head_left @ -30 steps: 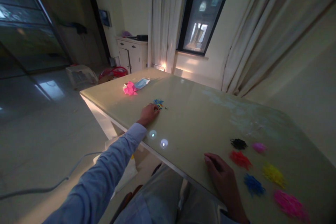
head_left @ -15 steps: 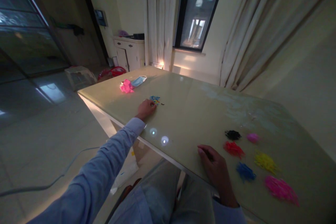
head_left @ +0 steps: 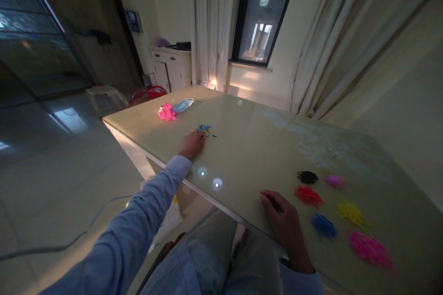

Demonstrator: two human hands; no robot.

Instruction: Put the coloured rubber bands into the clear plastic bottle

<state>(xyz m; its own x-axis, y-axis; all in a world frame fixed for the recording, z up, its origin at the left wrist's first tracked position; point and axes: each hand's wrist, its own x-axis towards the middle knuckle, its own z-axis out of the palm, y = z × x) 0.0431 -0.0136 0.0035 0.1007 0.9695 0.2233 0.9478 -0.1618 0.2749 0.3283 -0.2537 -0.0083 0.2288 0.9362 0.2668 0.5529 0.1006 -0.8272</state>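
Sorting bits, nearly through the mixed heap

Left hand (head_left: 194, 143) reaches far left, fingers curled at the small mixed heap (head_left: 204, 129), grip unclear; right hand (head_left: 282, 219) rests loosely curled near six sorted piles (head_left: 323, 225) on the table (head_left: 252, 147).

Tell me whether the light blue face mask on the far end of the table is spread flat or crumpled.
Mostly flat: the light blue face mask lies spread on the glossy beige table, touching a crumpled pink wrapper. Finer folds are too small to tell.
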